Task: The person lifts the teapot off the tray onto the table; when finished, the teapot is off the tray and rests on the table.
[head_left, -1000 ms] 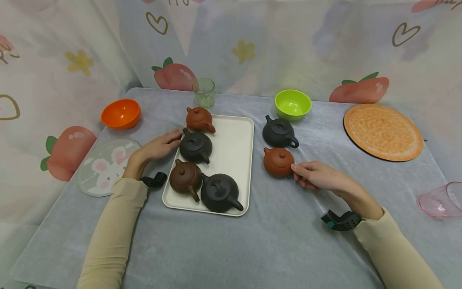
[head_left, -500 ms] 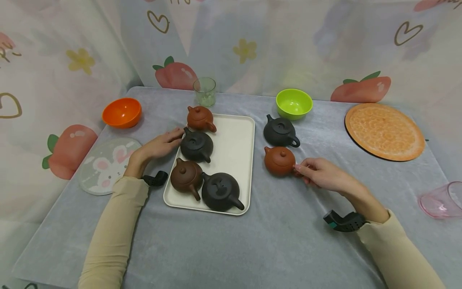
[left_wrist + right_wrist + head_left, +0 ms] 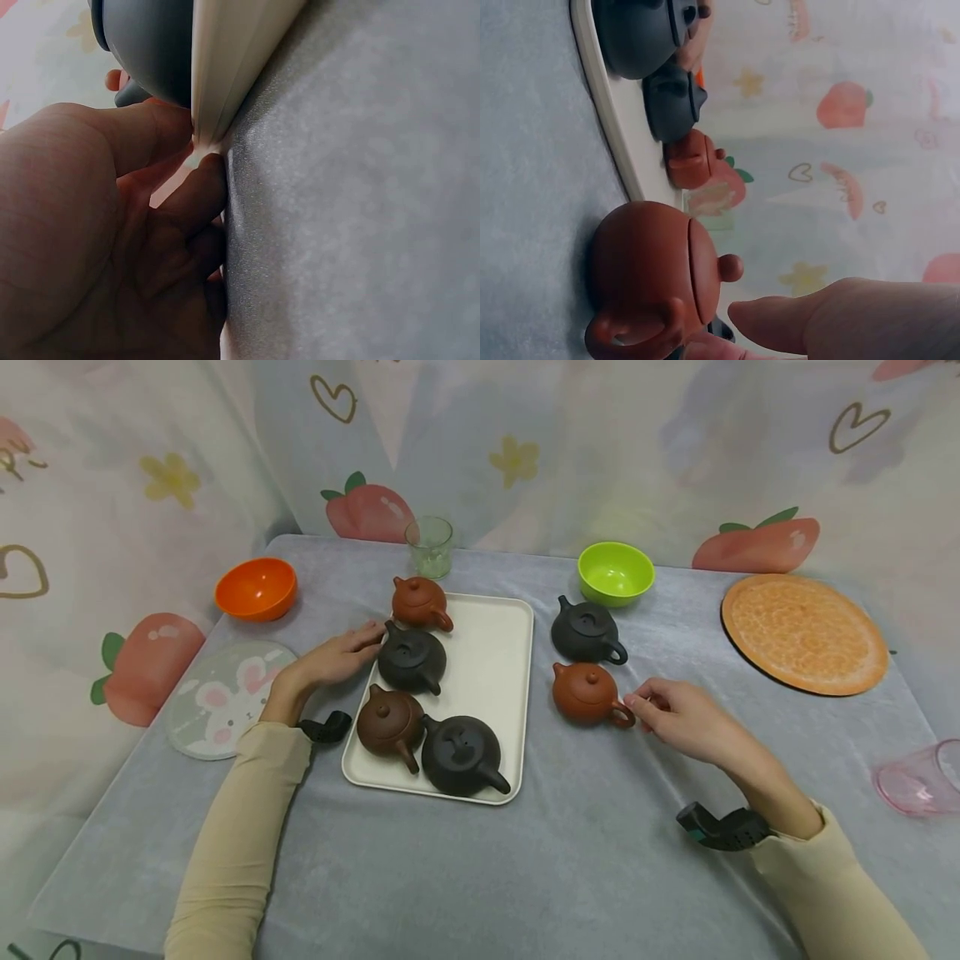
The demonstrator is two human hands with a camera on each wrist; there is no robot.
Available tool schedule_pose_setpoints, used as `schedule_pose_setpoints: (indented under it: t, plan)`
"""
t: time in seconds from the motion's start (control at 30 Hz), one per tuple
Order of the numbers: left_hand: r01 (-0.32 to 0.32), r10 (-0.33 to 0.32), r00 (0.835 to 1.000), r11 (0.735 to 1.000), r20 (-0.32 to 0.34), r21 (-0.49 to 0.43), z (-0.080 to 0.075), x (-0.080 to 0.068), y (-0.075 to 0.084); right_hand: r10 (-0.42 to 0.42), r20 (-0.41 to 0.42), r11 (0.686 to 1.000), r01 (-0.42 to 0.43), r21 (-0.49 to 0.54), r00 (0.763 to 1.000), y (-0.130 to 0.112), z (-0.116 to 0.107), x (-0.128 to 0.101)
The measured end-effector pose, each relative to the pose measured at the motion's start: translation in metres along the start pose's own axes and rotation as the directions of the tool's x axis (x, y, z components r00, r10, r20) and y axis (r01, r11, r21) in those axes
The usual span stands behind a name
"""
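At the left edge of the cream tray (image 3: 495, 652), my left hand (image 3: 330, 662) holds the rim, its thumb (image 3: 157, 135) against it and the other fingers curled low by the cloth. On the tray sit a reddish-brown teapot (image 3: 418, 602), a black teapot (image 3: 411, 660), a dark brown teapot (image 3: 390, 722) and a larger black teapot (image 3: 461, 756). To the tray's right, my right hand (image 3: 690, 718) is by the handle of another reddish-brown teapot (image 3: 583, 693), thumb and forefinger apart; that handle shows whole. Just behind it stands a black teapot (image 3: 585, 631).
An orange bowl (image 3: 257, 589) and a round rabbit mat (image 3: 225, 702) lie left. A green glass (image 3: 430, 547) and a lime bowl (image 3: 615, 574) stand at the back. Right are a round tan mat (image 3: 806, 635) and a pink glass (image 3: 918, 781) on its side.
My right hand has drawn back rightward from the reddish-brown teapot, and its fingers have come off the handle. The left hand stays at the tray. The head view has shifted slightly.
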State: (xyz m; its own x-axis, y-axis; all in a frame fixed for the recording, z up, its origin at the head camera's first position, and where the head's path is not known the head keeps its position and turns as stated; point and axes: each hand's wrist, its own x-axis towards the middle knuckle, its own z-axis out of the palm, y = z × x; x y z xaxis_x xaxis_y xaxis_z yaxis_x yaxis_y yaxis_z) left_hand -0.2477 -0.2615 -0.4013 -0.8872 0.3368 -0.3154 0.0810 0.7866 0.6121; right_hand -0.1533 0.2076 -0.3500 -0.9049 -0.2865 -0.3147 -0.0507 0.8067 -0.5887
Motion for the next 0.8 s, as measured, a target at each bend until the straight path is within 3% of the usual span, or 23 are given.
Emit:
schedule_pose_setpoints:
  t: [0.3, 0.8]
  plan:
    - [0.012, -0.012, 1.000, 1.000, 0.000, -0.004, 0.000, 0.000, 0.001, -0.074, -0.010, 0.997, 0.074, -0.023, 0.997, -0.015, 0.011, -0.006]
    - [-0.004, 0.004, 1.000, 1.000, 0.009, 0.019, -0.001, 0.000, 0.004, -0.228, 0.078, 0.970, 0.220, 0.104, 0.970, -0.040, 0.056, -0.006]
